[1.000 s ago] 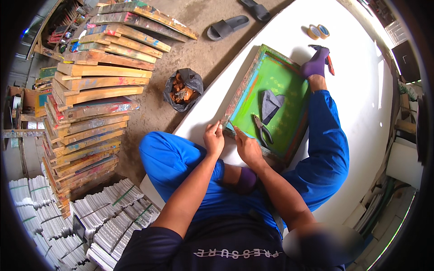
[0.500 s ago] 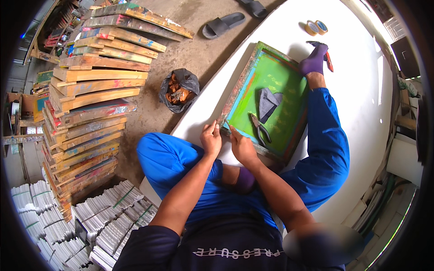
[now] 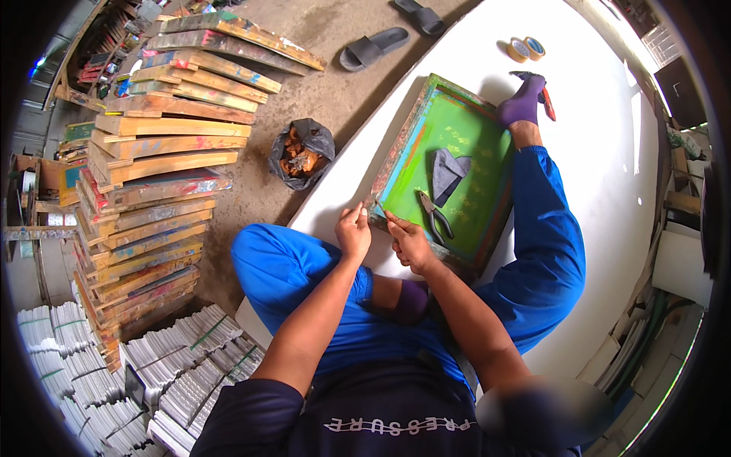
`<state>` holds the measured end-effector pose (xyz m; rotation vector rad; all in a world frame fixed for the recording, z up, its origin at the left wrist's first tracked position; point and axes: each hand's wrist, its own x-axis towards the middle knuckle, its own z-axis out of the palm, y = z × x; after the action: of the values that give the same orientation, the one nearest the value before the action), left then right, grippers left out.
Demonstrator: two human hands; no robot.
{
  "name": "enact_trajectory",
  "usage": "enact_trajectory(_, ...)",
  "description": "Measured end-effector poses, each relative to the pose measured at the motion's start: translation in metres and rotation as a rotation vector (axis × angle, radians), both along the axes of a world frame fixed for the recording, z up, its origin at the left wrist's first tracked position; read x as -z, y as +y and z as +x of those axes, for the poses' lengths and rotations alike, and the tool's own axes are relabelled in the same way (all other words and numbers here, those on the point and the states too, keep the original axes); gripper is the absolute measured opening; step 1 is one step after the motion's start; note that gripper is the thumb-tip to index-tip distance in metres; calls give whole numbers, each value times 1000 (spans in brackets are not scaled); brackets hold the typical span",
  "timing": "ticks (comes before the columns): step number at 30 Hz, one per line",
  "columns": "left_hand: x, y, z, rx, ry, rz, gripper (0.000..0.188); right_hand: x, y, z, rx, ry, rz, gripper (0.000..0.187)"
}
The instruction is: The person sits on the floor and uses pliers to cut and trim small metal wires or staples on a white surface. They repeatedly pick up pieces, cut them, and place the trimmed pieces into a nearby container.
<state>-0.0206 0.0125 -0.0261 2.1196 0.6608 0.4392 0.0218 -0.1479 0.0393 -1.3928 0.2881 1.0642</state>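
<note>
A screen printing frame with green mesh and paint-stained wooden sides lies before me on the white surface. At its near left corner, my left hand is closed, with thumb and fingertips pinched together at the wood. My right hand is curled closed by the near side, its thumb and forefinger pointing to that same corner. Whatever either hand grips is too small or hidden to make out. On the mesh lie dark-handled pliers and a folded grey cloth.
My foot rests beside the frame's far right corner, near a red-handled tool. Two tape rolls stand beyond. On the floor are black slippers and a black bag. Wooden frames are stacked high at left, above white bundles.
My right hand has turned slightly, and its fingers show more tightly curled now. The left hand stays at the corner. The view has shifted a little.
</note>
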Motion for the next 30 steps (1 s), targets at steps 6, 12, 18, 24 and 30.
enact_trajectory(6, -2, -4, 2, 5, -36, -12, 23, 45, 4, -13, -144, -783, -299, 42)
enact_trajectory(12, 15, 2, -4, -38, -12, -86, 23, -8, -5, 16, 90, 340, 148, 43)
enact_trajectory(18, 3, -2, 0, -1, -50, -42, 23, -4, -7, 9, -91, -166, -89, 43)
enact_trajectory(24, 16, 2, -2, -9, -52, -45, 24, 8, -10, 16, -154, -228, -43, 43)
enact_trajectory(30, 25, 1, -2, -1, -60, -77, 24, -4, -20, 36, 8, 389, 207, 40)
